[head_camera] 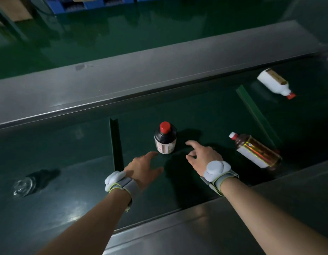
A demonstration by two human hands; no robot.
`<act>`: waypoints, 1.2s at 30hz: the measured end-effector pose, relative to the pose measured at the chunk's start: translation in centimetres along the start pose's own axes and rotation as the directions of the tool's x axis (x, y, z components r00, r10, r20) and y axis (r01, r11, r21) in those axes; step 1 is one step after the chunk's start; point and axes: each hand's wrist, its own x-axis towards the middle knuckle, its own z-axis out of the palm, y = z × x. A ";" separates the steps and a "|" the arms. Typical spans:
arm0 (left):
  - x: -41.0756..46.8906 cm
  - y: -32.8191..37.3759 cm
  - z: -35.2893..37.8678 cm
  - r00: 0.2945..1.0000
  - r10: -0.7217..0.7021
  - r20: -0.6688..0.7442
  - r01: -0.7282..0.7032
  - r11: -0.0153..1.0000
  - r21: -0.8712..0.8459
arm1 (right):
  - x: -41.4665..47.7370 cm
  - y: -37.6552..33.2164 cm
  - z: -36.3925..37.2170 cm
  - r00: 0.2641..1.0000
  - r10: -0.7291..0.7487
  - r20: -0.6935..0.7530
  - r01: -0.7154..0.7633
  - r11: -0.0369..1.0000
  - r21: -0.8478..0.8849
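Observation:
A dark bottle (165, 139) with a red cap and a pale label stands upright on the green conveyor belt (196, 115). My left hand (144, 168) hovers just in front of it, fingers spread and holding nothing. My right hand (200, 155) reaches in from the right of the bottle with relaxed fingers, a small gap away from it. Both wrists carry grey strap-on bands.
A brown bottle (255, 151) with a white cap lies on its side to the right. A white bottle (274, 83) with a red cap lies farther back right. A clear glass object (24, 185) sits at the left. Upright green cleats (115, 142) cross the belt between grey metal side rails (122, 83).

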 end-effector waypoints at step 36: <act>8.7 27.4 19.2 0.970 -0.202 0.135 0.228 0.948 -0.220 | 4.2 29.0 -8.2 0.936 0.068 0.346 -0.033 0.994 -0.105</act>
